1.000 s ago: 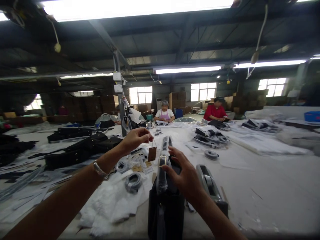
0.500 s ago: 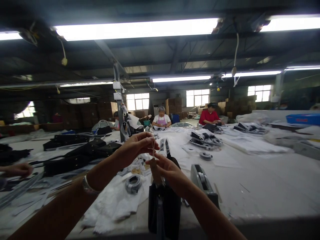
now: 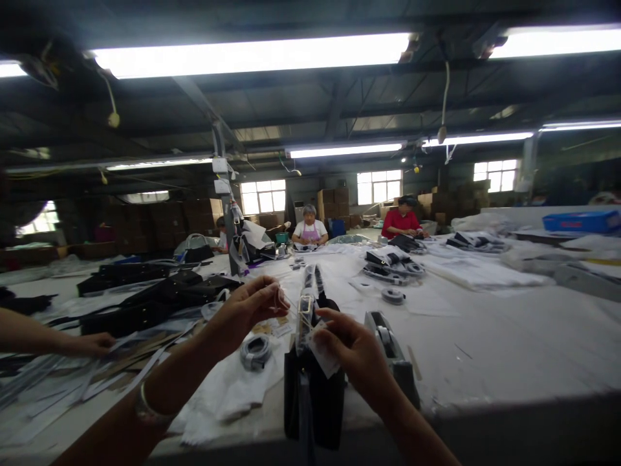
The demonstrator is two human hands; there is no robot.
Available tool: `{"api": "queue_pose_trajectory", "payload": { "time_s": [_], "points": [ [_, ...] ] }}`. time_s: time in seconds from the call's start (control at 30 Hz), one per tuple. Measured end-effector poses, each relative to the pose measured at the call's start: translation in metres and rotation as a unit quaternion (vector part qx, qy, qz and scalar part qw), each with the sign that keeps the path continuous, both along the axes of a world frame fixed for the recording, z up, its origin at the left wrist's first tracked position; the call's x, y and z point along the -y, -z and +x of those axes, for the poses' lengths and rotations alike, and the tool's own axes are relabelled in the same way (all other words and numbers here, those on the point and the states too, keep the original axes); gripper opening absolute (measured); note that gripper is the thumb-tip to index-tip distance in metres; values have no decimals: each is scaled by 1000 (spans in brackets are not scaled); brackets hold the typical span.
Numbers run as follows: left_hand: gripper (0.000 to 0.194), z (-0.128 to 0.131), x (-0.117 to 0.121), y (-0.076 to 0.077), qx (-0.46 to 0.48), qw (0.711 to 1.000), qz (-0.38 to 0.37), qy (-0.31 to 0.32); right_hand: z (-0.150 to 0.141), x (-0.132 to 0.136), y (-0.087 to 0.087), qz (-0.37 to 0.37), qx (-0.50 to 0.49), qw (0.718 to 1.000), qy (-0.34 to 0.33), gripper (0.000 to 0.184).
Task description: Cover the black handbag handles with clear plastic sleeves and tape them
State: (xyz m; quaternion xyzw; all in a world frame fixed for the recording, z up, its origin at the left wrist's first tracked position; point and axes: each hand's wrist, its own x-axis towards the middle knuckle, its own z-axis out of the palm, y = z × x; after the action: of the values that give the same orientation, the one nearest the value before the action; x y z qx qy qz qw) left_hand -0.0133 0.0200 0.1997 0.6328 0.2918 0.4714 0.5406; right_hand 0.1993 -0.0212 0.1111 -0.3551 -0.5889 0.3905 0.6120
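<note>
A black handbag [image 3: 315, 408] stands upright at the table's front edge, its wrapped handle [image 3: 305, 314] rising behind my hands. My left hand [image 3: 255, 303], to the left of the handle, is closed in a pinch on a thin light string [image 3: 286, 300]. Across from it, my right hand [image 3: 350, 342] pinches a pale hang tag [image 3: 324, 355] over the bag's top. The string runs from the left fingers toward the tag, passing close to the handle; whether it goes through anything cannot be made out.
A grey tape dispenser [image 3: 391, 346] stands right of the bag, a coiled grey strap [image 3: 255, 351] left. Black bags [image 3: 165, 298] pile up on the left, where a co-worker's hand [image 3: 97, 345] reaches in. Two people [image 3: 309, 230] sit across the table.
My hands have moved apart and lower, drawing the string sideways. The tag shows a pale face instead of brown. A co-worker's arm has reached farther in from the left.
</note>
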Motion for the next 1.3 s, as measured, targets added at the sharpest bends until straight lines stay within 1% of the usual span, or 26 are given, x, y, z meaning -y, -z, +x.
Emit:
{"api": "queue_pose_trajectory", "payload": {
  "time_s": [0.1,0.2,0.3,0.37,0.43,0.53,0.57,0.6,0.67,0.73,0.8,0.9,0.97,1.0,1.03,1.1,1.17,1.2,1.23,1.3],
  "points": [
    [16,8,0,6,60,997,-49,20,1,2,5,-9,-12,1000,-25,34],
    [13,17,1,8,103,990,-92,21,0,0,12,-15,-30,999,-32,33],
    [12,25,4,8,119,987,-103,30,-4,-2,21,-27,-44,997,-53,36],
    [12,31,8,8,95,991,-80,53,-6,-3,26,-26,-32,997,-58,35],
    [13,37,14,8,49,994,-54,77,-4,-1,28,-5,-5,999,-42,33],
    [15,47,22,8,-13,995,-29,93,4,4,23,50,14,999,19,37],
    [15,51,24,7,-28,995,-25,97,7,6,19,65,10,997,32,40],
    [16,55,26,6,-38,994,-20,103,9,8,16,70,2,997,31,44],
    [16,61,27,5,-45,992,-18,115,12,9,10,49,-17,999,-7,49],
    [16,64,25,4,-37,991,-24,125,12,9,9,-8,-50,997,-52,50],
    [16,64,21,6,-18,991,-32,128,12,8,12,-70,-101,990,-72,47],
    [15,58,14,16,0,991,-54,123,17,7,20,-127,-176,973,-80,37],
    [17,51,6,26,-9,991,-64,116,23,6,23,-150,-188,967,-77,33],
    [19,46,1,32,-24,993,-55,104,27,3,23,-162,-180,967,-73,33],
    [22,40,-5,38,-40,995,-37,81,30,0,23,-170,-164,970,-66,33],
    [28,27,-21,52,-75,997,20,3,37,-11,23,-170,-112,978,-41,34],
    [32,13,-41,67,-110,989,66,-78,42,-26,23,-165,-32,986,-8,34],
    [33,7,-50,74,-134,983,74,-98,44,-34,23,-164,9,986,8,33],
    [33,3,-59,81,-153,981,71,-97,44,-41,23,-167,45,985,19,32],
    [29,-2,-72,92,-181,980,57,-61,41,-55,23,-177,98,979,29,28]
  ]
}}
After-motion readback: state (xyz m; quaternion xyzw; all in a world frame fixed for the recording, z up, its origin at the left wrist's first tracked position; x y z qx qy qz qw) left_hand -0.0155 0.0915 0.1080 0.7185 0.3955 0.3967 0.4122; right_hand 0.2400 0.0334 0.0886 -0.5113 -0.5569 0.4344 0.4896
